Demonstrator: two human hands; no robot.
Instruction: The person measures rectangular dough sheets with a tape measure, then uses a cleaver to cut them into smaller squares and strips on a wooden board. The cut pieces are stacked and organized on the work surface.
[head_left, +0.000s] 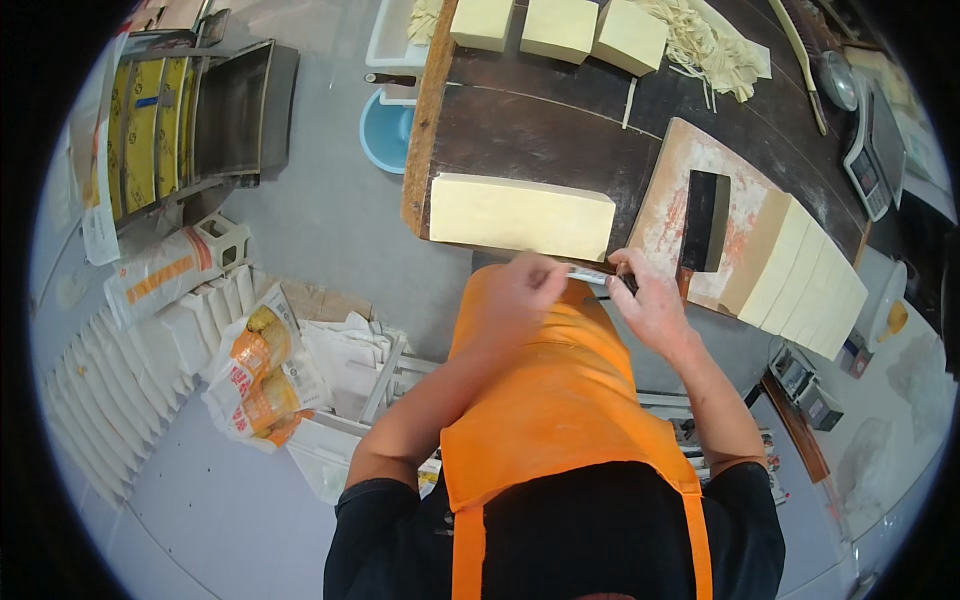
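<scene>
My right hand pinches a slim, pale object with dark print in front of my orange apron. A dark piece shows by the right fingers; what the object is, I cannot tell. My left hand is blurred, its fingertips at the object's left end; whether they grip it is unclear. Just beyond lies a long block of stacked pale dough sheets along the table's near edge. Right of it, a cleaver rests flat on a floured wooden board, beside a stack cut into several strips.
On the dark tabletop stand several dough blocks and a heap of cut dough strips. A metal ladle and a digital scale lie right. Left are a blue basin, a metal-framed machine and a printed bag.
</scene>
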